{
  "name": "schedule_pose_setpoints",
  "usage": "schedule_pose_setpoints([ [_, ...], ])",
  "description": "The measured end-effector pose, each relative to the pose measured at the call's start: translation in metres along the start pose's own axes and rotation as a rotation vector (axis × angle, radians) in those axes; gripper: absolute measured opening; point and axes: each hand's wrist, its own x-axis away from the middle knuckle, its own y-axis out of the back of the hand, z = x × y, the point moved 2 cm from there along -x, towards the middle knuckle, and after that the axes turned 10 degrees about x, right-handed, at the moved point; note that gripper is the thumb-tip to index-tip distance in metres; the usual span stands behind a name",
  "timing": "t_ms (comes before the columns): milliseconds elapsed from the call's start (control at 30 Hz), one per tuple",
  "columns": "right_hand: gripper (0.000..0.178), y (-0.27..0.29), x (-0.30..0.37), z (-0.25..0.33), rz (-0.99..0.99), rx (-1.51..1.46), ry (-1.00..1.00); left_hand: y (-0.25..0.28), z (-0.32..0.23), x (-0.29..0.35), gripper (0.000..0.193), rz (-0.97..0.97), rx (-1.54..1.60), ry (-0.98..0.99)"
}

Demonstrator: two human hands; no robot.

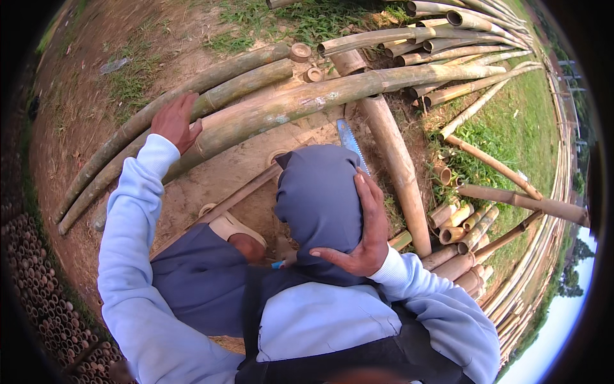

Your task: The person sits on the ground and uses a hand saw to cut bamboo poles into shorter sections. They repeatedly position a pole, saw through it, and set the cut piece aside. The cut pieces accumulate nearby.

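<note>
Here in front of me, the big one first: a long, thick, yellow-green bamboo pole (300,105), smooth and rounded, with ringed nodes and pale blotches on its skin. Behind it I see two slimmer, duller green-brown bamboo poles (243,67), curved by my lens. A stout tan bamboo log (391,153) runs beneath the thick pole, crossways to it. Now the left hand (177,123): it lies over the slimmer poles, fingers loosely bent, thumb apart; its palm side is hidden from me, so I can't tell whether it has a firm hold. The right hand (361,240) is spread wide, resting on a knee in smooth slate-blue trouser cloth (320,192), with no object visible in it. Near that knee I catch a flat blue saw blade (350,139) with a toothed edge, and farther off, two small round bamboo pieces (307,63). It's all outdoors: bare brown earth (211,169) with patches of green grass (291,25), a pile of long, hollow-ended bamboo (448,45) at upper right, and round cut ends stacked at lower left. As for the thick pole, it lies across the ground ahead of the knee, its long axis slanting from lower left to upper right.
</note>
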Motion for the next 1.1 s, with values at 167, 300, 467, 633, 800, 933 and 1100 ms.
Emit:
schedule_pose_setpoints([
  [167, 0.112, 0.002, 0.003, -0.006, -0.012, -0.044, -0.030, -0.071, -0.161, -0.105, 0.072, 0.152, 0.139, -0.112],
  [300, 0.112, 0.007, 0.007, -0.015, -0.044, -0.071, -0.058, -0.120, -0.223, -0.147, 0.089, 0.176, 0.171, -0.133],
  [467, 0.115, 0.011, 0.010, -0.023, -0.033, -0.073, -0.087, -0.159, -0.243, -0.172, 0.097, 0.076, 0.016, -0.087],
  [633, 0.118, 0.007, 0.010, -0.025, -0.024, -0.085, -0.078, -0.188, -0.250, -0.188, 0.061, -0.040, -0.028, -0.014],
  [800, 0.121, 0.003, 0.009, -0.019, 0.002, -0.128, -0.076, -0.188, -0.244, -0.192, 0.029, -0.078, 0.046, -0.053],
  [933, 0.117, 0.000, 0.007, -0.007, 0.053, -0.056, -0.037, -0.166, -0.222, -0.173, 0.073, 0.140, 0.059, -0.096],
  [1100, 0.114, 0.004, 0.004, -0.006, 0.029, -0.057, -0.032, -0.121, -0.150, -0.105, 0.054, 0.355, 0.101, -0.055],
])
